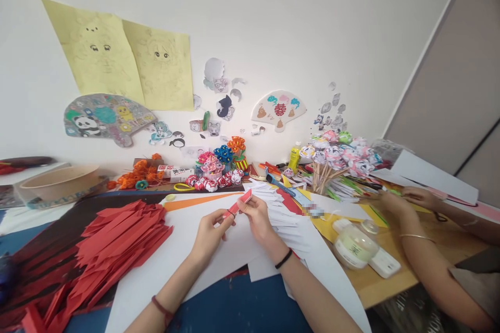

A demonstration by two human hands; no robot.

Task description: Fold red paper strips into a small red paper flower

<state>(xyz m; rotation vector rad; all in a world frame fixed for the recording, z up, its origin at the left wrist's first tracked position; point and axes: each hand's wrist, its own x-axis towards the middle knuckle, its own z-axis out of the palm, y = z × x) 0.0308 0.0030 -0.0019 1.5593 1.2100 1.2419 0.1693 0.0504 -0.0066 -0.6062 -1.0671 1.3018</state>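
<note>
Between my two hands is a small folded strip of red paper (245, 197), tilted up to the right over white sheets (156, 270). My left hand (214, 231) pinches its lower left end between thumb and fingers. The upper right end is held by my right hand (255, 218), thumb on top and fingers partly hidden behind. A large pile of folded red paper strips (121, 244) lies to the left of my hands. Folded white paper strips (289, 223) lie in an overlapping row just right of my right hand.
At the right, another person's hands (406, 203) work over the wooden table (375, 286). A clear bottle (355, 244) stands nearer me. Paper flowers on sticks (332, 158), pipe-cleaner flowers (224, 156) and a yellow bottle (295, 156) line the wall. A round basket (58, 182) sits far left.
</note>
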